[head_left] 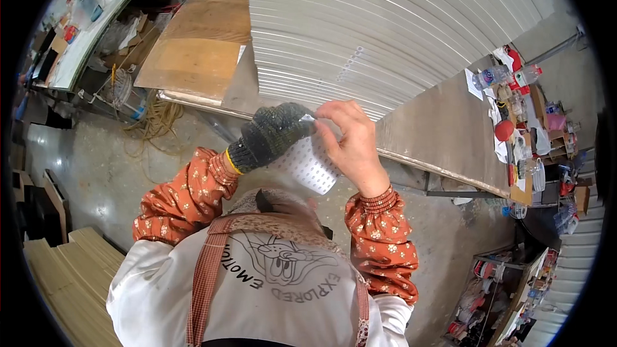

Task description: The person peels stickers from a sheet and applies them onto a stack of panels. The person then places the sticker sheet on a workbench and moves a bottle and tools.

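My left hand (273, 132) wears a dark knitted glove with a yellow cuff edge. Its fingers are closed on a white sheet (316, 170) with rows of small grey spots, which hangs below the hands. My bare right hand (353, 141) meets the gloved fingertips, thumb and forefinger pinched together. At that meeting point a small white scrap (307, 117) shows; whether it is part of the sheet I cannot tell. Just beyond the hands lie long pale metal strips (411, 32) side by side, with several small spotted labels (350, 64) on them.
A brown board (199, 45) lies left of the strips, and a bare worktop (450, 128) stretches to the right. Bottles (495, 77) and a red round object (504, 130) crowd its right end. A coiled hose (157, 122) sits on the floor; flat cardboard (74, 283) is stacked at lower left.
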Demonstrator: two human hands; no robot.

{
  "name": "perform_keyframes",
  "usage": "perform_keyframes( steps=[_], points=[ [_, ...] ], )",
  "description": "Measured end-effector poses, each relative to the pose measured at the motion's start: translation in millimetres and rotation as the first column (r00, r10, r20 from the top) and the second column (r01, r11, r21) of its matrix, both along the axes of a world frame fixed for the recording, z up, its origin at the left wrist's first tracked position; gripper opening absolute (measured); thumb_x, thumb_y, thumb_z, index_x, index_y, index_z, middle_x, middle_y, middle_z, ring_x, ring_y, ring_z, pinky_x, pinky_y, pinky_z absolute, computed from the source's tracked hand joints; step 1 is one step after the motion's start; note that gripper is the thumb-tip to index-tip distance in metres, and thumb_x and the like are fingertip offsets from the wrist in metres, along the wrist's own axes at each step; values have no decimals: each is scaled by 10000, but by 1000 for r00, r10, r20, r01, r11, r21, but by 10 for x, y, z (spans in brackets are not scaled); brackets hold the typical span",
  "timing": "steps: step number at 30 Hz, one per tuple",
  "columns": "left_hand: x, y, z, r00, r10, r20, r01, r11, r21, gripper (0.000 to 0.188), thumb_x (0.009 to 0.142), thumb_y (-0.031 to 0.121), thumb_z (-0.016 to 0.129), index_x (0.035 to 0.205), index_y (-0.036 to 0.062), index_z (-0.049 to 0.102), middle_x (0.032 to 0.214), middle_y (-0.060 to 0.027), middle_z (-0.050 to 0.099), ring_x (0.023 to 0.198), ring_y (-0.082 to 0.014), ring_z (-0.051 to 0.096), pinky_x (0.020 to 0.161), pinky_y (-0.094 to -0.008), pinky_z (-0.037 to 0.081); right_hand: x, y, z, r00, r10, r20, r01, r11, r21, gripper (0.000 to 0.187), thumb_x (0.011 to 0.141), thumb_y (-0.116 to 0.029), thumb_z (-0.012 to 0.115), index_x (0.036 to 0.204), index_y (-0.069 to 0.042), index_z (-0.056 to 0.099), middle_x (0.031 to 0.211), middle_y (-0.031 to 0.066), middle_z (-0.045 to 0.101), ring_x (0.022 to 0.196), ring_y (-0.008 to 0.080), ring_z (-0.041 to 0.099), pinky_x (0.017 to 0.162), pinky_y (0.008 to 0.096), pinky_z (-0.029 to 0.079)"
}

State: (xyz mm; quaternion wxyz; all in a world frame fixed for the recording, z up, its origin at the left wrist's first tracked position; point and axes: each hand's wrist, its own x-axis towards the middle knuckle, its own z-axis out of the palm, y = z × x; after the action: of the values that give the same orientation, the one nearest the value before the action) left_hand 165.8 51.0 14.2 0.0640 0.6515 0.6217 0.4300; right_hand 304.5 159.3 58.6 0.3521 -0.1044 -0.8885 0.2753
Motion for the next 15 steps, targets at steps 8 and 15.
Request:
perform_keyframes(
  steps=[8,15],
  points=[
    [145,104,-123,997,-40,-61,46,994,104,221,826,153,568,1024,57,589,977,-103,597,848,-259,572,732,-358,448,135,65,-55,999,-23,-35,23,1000,-6,76,684,-2,630,750,-21,598,812,83,603,763,266,542,695,351,442],
    [126,162,-311,967,-111,231,105,994,38,243,834,178,548,1045,64,582,1000,-106,598,894,-256,564,760,-353,446,148,89,-70,995,-32,-98,50,981,185,92,690,4,628,760,-28,577,845,68,589,767,245,534,677,346,433]
  ],
)
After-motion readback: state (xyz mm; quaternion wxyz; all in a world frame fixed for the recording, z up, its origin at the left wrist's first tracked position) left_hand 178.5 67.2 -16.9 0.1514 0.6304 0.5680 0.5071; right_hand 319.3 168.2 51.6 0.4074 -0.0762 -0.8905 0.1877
